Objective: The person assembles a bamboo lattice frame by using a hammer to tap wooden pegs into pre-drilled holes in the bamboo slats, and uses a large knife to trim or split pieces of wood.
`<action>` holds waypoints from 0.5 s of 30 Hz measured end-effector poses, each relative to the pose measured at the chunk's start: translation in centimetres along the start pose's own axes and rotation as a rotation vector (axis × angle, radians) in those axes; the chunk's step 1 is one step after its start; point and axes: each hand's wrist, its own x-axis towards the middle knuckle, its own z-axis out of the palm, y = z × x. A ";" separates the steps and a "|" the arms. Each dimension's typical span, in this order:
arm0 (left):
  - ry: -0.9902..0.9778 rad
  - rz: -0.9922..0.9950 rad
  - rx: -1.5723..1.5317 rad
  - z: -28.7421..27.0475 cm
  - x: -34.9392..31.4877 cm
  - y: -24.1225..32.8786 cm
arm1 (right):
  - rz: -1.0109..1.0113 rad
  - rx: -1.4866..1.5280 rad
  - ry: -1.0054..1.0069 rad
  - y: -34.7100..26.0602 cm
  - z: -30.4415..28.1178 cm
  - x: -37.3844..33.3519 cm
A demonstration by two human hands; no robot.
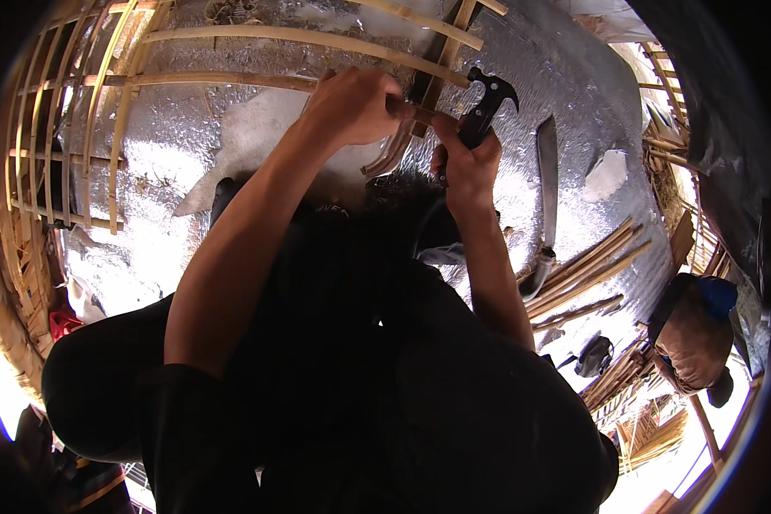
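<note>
A black claw hammer [487, 109] is gripped in my right hand [471, 167], its head pointing away from me. My right thumb and forefinger reach left, close to the fingertips of my left hand [355, 107]. Those left fingers are pinched together over the end of a bamboo slat [231, 79]; what they pinch, if anything, is too small to make out. Just beyond the hands, a second bamboo slat [317, 38] runs across to a wooden crosspiece [447, 58]. Below my left fingertips lies a short curved brown strip [390, 154].
Shiny silver sheeting [565, 68] covers the ground. A bamboo lattice [68, 128] stands at the left. To the right lie a machete [548, 180] and loose bamboo strips [587, 265]. A brown and blue bundle [694, 334] is farther right, above split bamboo [651, 437].
</note>
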 end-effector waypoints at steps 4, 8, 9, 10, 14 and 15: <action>-0.016 0.007 -0.024 -0.8 0.4 0.5 | 0.007 0.018 -0.006 -0.5 0.1 0.3; 0.006 0.065 -0.017 0.4 0.6 -0.7 | 0.023 0.088 -0.093 0.6 -0.2 0.9; 0.006 0.131 0.019 0.4 0.5 -0.7 | 0.024 0.091 -0.080 0.6 -0.2 0.8; 0.006 0.197 0.054 0.5 0.2 -0.6 | 0.025 0.093 -0.066 0.7 -0.2 0.8; 0.134 0.284 0.112 2.2 0.0 -1.1 | -0.037 -0.105 -0.091 1.0 -0.6 1.5; 0.108 0.255 0.115 2.1 0.1 -0.8 | -0.037 -0.093 -0.093 0.8 -0.5 1.6</action>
